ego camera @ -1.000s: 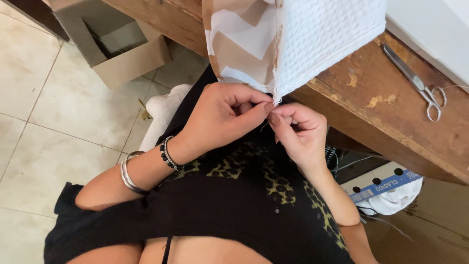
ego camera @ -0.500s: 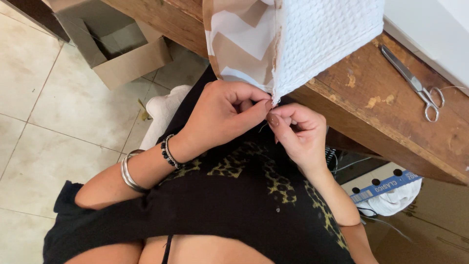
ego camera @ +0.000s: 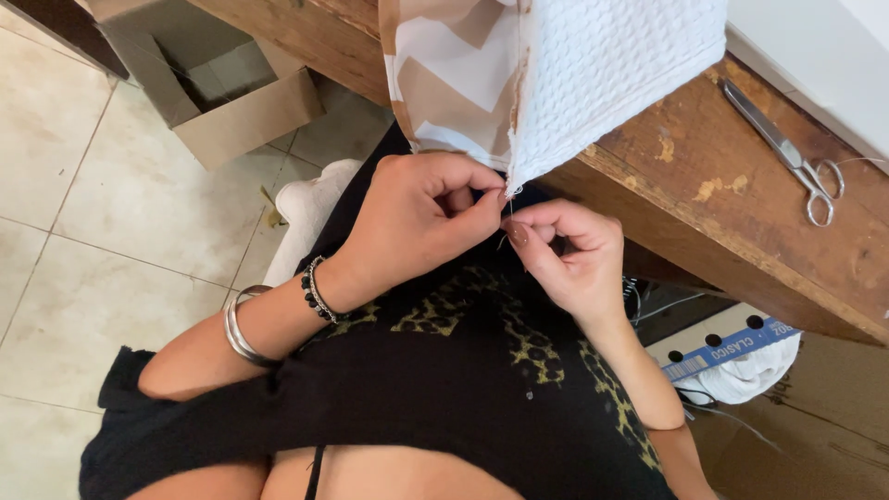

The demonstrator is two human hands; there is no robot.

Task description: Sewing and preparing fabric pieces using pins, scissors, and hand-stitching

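Both hands are meeting mid-frame right under the hanging corner of the white waffle-weave fabric [ego camera: 611, 74]: left hand [ego camera: 421, 218] is pinching that corner shut, right hand [ego camera: 565, 250] is pinching something tiny just beside it, maybe thread, can't tell.

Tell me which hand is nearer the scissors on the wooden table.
Right. The right hand pinches at the white fabric's corner, below and left of the scissors. The left hand sits farther left, beyond the right one.
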